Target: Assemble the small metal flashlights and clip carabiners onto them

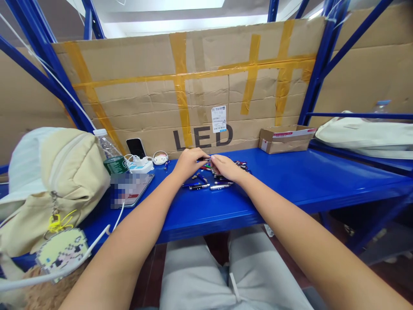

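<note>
My left hand [189, 163] and my right hand [226, 168] meet over the middle of the blue table [277, 181]. Fingers of both are closed on a small pen-like tube [207, 159], mostly covered by the fingertips. Beneath and around the hands lies a loose pile of similar small metal tubes [222, 182] in silver, black, blue and red. A dark one [199, 187] and a silver one [221, 186] lie at the near side of the pile. Their exact kind is too small to make out.
A cream backpack [77, 168], a bottle [111, 153], a tablet or large phone [138, 191], a white power strip [140, 165] and a dark-screened phone [135, 147] stand on the left. An open cardboard box [285, 144] sits back right, before a taped cardboard wall [148, 107].
</note>
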